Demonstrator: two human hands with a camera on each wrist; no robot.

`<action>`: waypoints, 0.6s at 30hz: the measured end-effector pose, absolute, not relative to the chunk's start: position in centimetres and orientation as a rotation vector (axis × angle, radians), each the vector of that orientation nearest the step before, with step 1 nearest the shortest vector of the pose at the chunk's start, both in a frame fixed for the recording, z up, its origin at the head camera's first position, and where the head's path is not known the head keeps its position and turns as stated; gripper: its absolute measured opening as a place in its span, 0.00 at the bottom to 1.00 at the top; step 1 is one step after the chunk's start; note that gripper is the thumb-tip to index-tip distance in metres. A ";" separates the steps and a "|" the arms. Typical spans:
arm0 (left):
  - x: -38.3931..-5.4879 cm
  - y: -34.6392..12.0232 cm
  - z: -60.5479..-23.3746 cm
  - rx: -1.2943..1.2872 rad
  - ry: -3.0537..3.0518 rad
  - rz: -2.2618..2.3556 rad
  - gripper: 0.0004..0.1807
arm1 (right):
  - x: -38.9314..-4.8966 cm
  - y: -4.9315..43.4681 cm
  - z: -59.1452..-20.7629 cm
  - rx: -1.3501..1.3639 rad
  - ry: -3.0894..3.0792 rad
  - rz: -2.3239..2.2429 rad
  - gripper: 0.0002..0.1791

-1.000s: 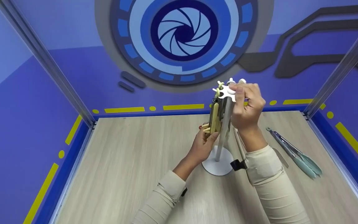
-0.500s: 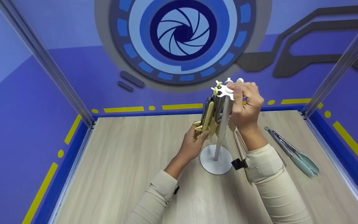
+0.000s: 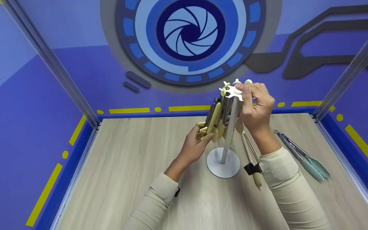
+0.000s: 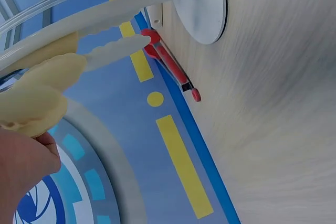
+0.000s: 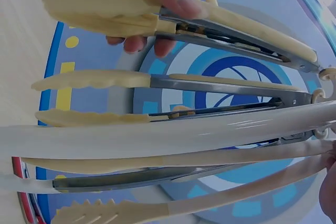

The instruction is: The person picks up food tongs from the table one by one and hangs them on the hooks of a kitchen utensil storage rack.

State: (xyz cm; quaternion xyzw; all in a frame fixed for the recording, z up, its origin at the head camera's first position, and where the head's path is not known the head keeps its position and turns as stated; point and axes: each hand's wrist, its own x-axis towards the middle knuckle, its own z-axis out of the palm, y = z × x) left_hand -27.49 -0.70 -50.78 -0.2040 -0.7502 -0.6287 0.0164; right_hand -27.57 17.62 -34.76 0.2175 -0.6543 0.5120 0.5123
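Note:
A white stand with a round base (image 3: 223, 167) and an upright pole (image 3: 230, 131) carries a hook-edged top (image 3: 234, 92). My right hand (image 3: 258, 107) pinches that top between thumb and fingers. My left hand (image 3: 195, 145) holds cream-yellow tongs (image 3: 215, 118) by their scalloped head, tilted out to the left of the pole. In the right wrist view the thumb lies over these tongs (image 5: 100, 1), and their ring end is right at the hooks. More cream tongs (image 5: 94, 79) hang around the pole, partly hidden behind it. The left wrist view shows only part of the left hand (image 4: 23, 166).
Teal tongs (image 3: 303, 159) lie on the wooden tabletop (image 3: 133, 179) at the right. Red-tipped tongs (image 4: 173, 66) show near the back wall in the left wrist view. Long beige tongs (image 3: 249, 150) hang beside the right wrist. Blue panels surround the table, with metal posts (image 3: 53, 67) at the corners.
My left hand has moved left, tilting the lower end of the cream tongs away from the pole. The right hand keeps its hold on the top.

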 end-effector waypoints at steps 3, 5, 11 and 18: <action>-27.5 -0.9 -50.4 -0.617 -2.356 -1.948 0.25 | -27.5 18.1 -34.6 0.526 -1.626 1.222 0.11; -27.6 -0.9 -50.2 -0.609 -2.375 -1.939 0.26 | -27.6 18.5 -34.8 0.529 -1.659 1.220 0.11; -27.8 -1.0 -49.8 -0.609 -2.438 -1.835 0.26 | -29.1 19.8 -36.0 0.537 -1.716 1.196 0.11; -27.9 -0.7 -49.5 -0.634 -2.490 -1.780 0.23 | -28.5 19.7 -35.2 0.580 -1.720 1.168 0.10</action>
